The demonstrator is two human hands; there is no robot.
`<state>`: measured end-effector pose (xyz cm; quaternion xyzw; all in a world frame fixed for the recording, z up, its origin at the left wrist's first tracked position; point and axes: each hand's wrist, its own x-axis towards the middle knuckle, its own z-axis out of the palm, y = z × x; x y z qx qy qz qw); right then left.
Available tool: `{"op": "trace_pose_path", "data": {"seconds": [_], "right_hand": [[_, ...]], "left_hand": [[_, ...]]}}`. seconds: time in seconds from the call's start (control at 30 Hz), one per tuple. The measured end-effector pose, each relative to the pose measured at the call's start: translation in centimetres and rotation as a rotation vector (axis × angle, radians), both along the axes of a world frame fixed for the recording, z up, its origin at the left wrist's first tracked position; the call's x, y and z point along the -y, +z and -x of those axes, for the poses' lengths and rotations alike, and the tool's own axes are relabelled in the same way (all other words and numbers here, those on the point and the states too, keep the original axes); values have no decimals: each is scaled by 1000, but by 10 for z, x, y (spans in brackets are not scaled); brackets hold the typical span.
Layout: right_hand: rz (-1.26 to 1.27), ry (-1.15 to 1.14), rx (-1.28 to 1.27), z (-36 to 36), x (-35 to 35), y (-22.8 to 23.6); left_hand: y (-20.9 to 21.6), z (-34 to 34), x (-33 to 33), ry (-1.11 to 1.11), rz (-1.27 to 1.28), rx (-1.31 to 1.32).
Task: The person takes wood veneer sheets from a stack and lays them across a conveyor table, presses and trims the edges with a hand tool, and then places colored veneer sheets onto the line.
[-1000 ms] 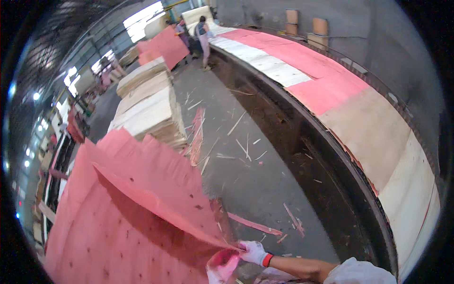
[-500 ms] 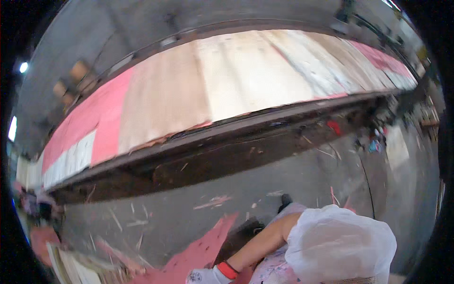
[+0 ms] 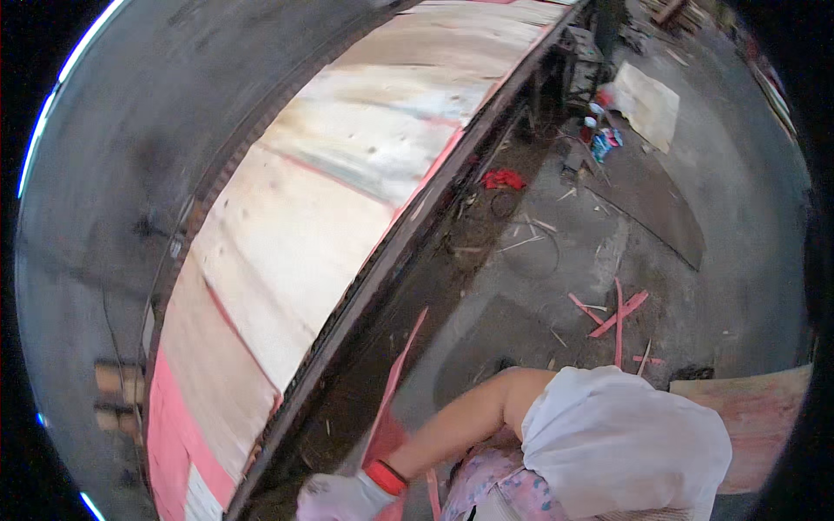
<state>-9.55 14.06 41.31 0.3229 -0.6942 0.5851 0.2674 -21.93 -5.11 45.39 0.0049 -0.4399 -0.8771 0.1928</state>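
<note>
My right arm (image 3: pixel 460 421), below a loose white sleeve (image 3: pixel 630 434), bends leftward across the lower part of the view. My right hand (image 3: pixel 334 499), in a white glove with a red cuff, is closed at the bottom edge, on a thin pink veneer-like sheet (image 3: pixel 387 434). This sheet stands steeply tilted beside my wrist, its narrow tip pointing up; the frame's edge cuts off the grip itself. My left hand is out of sight. Left of the sheet runs a long low platform covered with cream, tan and pink sheets (image 3: pixel 291 230).
A dark beam (image 3: pixel 369 286) edges the platform. Crossed pink strips (image 3: pixel 617 317), a red cloth (image 3: pixel 504 179), a dark flat board (image 3: pixel 656 208) and a pale sheet (image 3: pixel 645 106) lie on the littered floor. A pinkish board (image 3: pixel 747 425) is at the lower right.
My view has turned to the right, so the platform now slants steeply up the left side. The pink sheet, earlier seen broadside under my hand, now appears nearly edge-on. My right hand remains closed.
</note>
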Motion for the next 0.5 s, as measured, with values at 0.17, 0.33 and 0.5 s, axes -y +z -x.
{"op": "trace_pose_path", "data": {"seconds": [0.17, 0.33, 0.5], "right_hand": [[449, -477, -39, 6, -199, 54], [1132, -343, -238, -26, -395, 140], [1410, -243, -424, -23, -574, 163]], "left_hand": [[34, -9, -147, -116, -46, -61], [19, -13, -284, -277, -47, -54], [-38, -12, -434, -482, -2, 17]]}}
